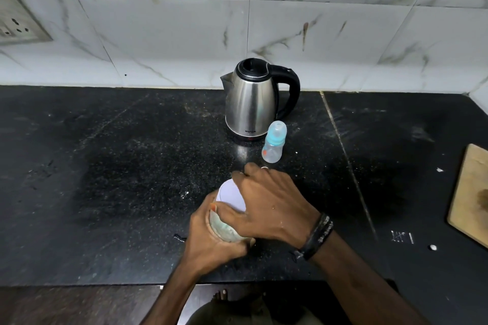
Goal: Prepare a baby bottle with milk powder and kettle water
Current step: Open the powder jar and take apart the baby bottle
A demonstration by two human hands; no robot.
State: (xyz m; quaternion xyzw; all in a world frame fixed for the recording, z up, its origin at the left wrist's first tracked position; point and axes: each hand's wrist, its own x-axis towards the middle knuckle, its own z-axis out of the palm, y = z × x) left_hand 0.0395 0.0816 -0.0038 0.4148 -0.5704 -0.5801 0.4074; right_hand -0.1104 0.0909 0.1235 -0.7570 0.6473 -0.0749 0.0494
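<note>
Low centre of frame: left hand (211, 232) wraps the jar (224, 229), right hand (266, 200) fingers grip its white lid (231, 196). Probably light, slick plastic, so hold the body firm while twisting.

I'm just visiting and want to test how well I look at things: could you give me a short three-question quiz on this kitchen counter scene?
1. True or false: the baby bottle stands with its cap on, just in front of the kettle.
2. What does the left hand grip?
A. the kettle's handle
B. the body of a jar
C. the cutting board
3. Fill in: the right hand grips the jar's white ____.

Key: 1 true; 2 B; 3 lid.
</note>
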